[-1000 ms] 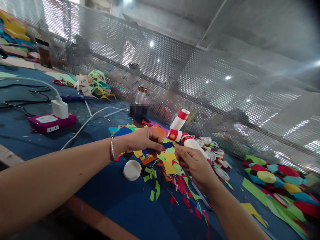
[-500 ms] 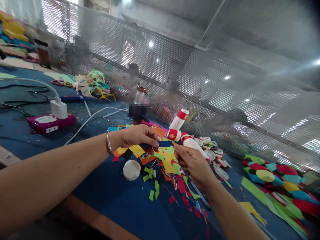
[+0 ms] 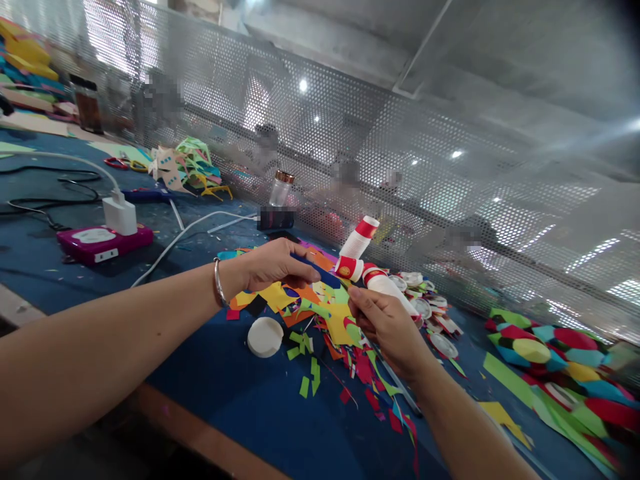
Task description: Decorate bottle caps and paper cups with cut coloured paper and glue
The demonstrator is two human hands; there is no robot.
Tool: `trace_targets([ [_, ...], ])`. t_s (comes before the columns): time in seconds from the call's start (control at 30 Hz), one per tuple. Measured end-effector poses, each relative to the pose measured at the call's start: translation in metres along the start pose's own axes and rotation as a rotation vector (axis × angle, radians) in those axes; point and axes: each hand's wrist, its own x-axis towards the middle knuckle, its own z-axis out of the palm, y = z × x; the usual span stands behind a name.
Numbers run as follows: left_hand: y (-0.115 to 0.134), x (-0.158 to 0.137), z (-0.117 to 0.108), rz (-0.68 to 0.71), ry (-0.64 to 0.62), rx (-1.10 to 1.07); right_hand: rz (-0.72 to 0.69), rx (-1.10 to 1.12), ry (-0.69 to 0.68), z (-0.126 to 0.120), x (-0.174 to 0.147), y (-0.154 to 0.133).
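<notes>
"Where do we find the strip of blue paper (image 3: 331,279)?"

"Between our two hands, over the heap of coloured scraps (image 3: 341,325). As we look down on it, its long axis slants from ten o'clock to four."

"Which hand is nearer?"

"Our left hand (image 3: 277,267), at nine o'clock: thumb and fingers pinch the strip, and cover part of it. Our right hand (image 3: 384,317) lies at four o'clock, fingertips just beside the lower end."

"Does the right one touch it?"

"We cannot tell (something small and dark shows by those fingertips, too slight for us to name). Its fingers curl in, but whether they grip anything is hidden."

"And farther out?"

"At two o'clock we see a tilted stack of cups (image 3: 356,245), white with a red band; between seven and eight, a round white piece (image 3: 265,337) on the blue table (image 3: 240,413). At twelve, what lies behind the mesh screen (image 3: 410,153) is too blurred to make out. Both our forearms run out of view."
</notes>
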Motion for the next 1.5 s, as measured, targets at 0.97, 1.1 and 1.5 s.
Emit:
trace_targets([
  [0.97,0.011,-0.007,0.003,-0.009,-0.051,0.324,-0.116,-0.480,-0.062,0.000,-0.002,-0.008],
  [1.1,0.010,-0.009,0.004,-0.001,-0.066,0.340,-0.128,-0.518,-0.102,0.001,-0.002,-0.009],
  [1.5,0.012,-0.007,0.000,0.074,-0.167,0.429,-0.167,-0.568,-0.151,-0.001,0.000,-0.005],
])
